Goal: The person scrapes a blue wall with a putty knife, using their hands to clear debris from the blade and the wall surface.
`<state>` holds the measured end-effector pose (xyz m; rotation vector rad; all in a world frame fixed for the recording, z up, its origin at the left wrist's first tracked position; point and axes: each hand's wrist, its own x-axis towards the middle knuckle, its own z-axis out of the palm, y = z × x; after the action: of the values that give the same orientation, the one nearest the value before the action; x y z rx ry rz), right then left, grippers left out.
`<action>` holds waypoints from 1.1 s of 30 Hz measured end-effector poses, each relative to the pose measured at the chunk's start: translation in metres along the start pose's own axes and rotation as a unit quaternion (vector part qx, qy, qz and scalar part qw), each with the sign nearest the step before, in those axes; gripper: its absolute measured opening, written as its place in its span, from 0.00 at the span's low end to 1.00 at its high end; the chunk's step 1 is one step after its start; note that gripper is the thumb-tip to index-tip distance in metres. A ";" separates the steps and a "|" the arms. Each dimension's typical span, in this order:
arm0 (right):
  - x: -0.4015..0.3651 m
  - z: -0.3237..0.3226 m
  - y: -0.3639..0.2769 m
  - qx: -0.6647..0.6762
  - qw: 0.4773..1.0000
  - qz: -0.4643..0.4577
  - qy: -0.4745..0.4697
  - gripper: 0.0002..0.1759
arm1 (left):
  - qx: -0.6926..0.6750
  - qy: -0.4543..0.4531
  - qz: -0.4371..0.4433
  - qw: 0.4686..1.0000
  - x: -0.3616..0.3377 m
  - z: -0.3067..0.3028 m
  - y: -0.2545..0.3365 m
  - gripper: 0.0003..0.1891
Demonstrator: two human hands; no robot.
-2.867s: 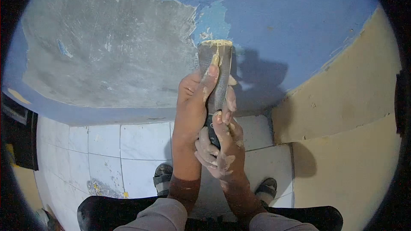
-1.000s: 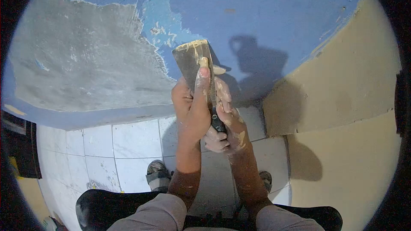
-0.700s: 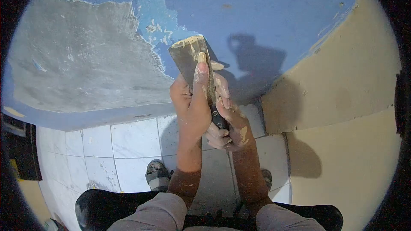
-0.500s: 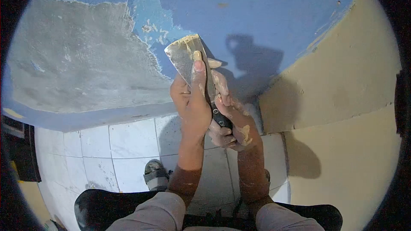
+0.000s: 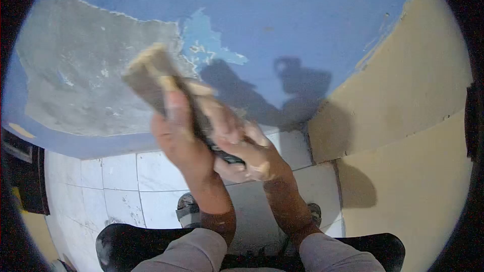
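Observation:
Blurred by motion, a putty knife (image 5: 146,83) points up and left, its wide blade carrying cream putty along the end. My right hand (image 5: 244,146), smeared with putty, is closed round its dark handle. My left hand (image 5: 184,138) grips the knife from the left side, its thumb lying along the blade. Both hands are held in front of the blue wall (image 5: 312,15). Beyond the blade lies a bare grey patch (image 5: 75,70) with ragged paint edges, and a lighter blue patch (image 5: 206,35) adjoins it.
A beige wall (image 5: 403,100) meets the blue one at the right. Below are white floor tiles (image 5: 161,171) and my shoes (image 5: 187,206). Something black (image 5: 136,242) lies under my forearms. A dark object (image 5: 25,171) stands at the far left.
Both hands have swung to the left with the putty knife, which now tilts further left, its blade in front of the grey patch. The view has shifted slightly.

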<state>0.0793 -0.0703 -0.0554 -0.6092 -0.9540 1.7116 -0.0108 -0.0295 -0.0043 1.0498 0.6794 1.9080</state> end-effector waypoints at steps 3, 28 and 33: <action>-0.006 -0.003 0.008 0.049 0.995 -0.056 0.067 0.27 | 0.044 -0.071 -0.033 0.996 -0.013 0.005 -0.011 0.13; -0.006 -0.031 0.019 0.048 0.981 0.037 0.182 0.16 | 0.013 -0.134 -0.157 0.978 -0.015 0.002 -0.040 0.14; -0.005 -0.019 0.008 0.108 0.984 0.040 0.134 0.14 | 0.065 -0.122 -0.132 0.982 -0.009 -0.003 -0.045 0.14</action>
<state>0.0911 -0.0700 -0.0732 -0.7192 -0.5536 1.7225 0.0077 -0.0142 -0.0439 1.1872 0.7677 1.4955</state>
